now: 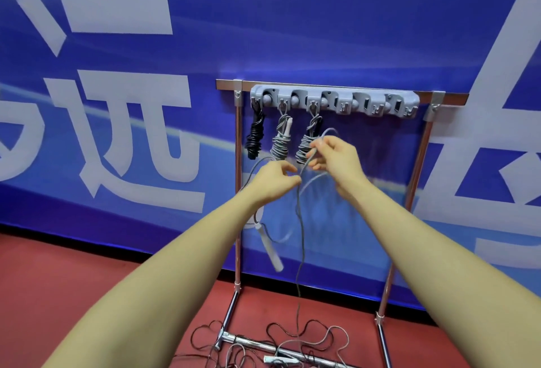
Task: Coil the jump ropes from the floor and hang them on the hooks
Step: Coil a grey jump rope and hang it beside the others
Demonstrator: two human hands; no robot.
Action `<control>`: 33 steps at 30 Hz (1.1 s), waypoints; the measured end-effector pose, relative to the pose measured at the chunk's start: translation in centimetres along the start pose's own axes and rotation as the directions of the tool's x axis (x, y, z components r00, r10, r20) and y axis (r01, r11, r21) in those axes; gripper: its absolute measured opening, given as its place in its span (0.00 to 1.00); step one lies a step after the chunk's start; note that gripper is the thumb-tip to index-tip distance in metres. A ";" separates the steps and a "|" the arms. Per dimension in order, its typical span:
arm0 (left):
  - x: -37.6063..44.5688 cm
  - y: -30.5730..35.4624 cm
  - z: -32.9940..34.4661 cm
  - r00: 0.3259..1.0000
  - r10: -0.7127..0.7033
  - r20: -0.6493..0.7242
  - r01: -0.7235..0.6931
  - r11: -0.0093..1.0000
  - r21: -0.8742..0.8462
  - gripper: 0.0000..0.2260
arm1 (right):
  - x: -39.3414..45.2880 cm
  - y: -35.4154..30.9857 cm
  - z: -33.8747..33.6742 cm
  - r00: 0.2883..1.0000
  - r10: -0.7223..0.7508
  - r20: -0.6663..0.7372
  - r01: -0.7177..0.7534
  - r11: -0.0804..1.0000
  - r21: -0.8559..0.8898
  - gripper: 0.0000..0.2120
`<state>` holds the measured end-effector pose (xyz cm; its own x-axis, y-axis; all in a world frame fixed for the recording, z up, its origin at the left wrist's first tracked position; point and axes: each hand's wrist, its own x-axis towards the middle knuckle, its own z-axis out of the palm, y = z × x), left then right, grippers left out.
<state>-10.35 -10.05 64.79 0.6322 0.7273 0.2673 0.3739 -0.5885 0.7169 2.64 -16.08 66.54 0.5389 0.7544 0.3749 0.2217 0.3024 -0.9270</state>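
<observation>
Three coiled ropes hanging, two hands, one rack

A: Which colours are showing on the hook rail and the frame?

B: The rail is showing pale grey; the frame is showing polished chrome.

A: And the coiled ropes?

B: The left coil is showing black. The middle coil and the right coil are showing grey. The loose rope is showing grey with a white handle.

A: Background?

B: The banner is showing blue with large white characters. The floor is showing red.
</observation>
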 end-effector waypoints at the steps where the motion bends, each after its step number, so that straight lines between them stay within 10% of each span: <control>1: -0.2 -0.4 0.6 1.000 0.008 0.011 -0.008 1.000 0.011 0.09 | 0.4 -0.6 -0.1 1.000 0.006 -0.014 -0.005 0.998 0.067 0.10; 8: 0.7 0.1 1.7 0.992 0.022 -0.122 -0.033 0.996 -0.086 0.09 | 1.9 -2.7 -1.0 0.999 0.002 -0.041 0.007 0.976 0.216 0.09; 18: 2.3 3.1 -1.0 0.969 0.044 -0.245 -0.068 0.994 -0.089 0.10 | -2.8 4.5 -1.4 0.939 0.216 0.269 -0.092 0.908 -0.408 0.04; 33: 0.7 -0.1 1.8 0.999 0.027 -0.041 -0.028 1.000 -0.012 0.11 | 0.2 -2.6 -1.0 0.996 0.066 -0.061 -0.051 0.974 0.221 0.09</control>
<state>-8.72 -10.17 63.76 0.6136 0.7250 0.3128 0.3483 -0.6041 0.7167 3.04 -17.29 69.02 0.6011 0.7357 0.3122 0.0090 0.3844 -0.9231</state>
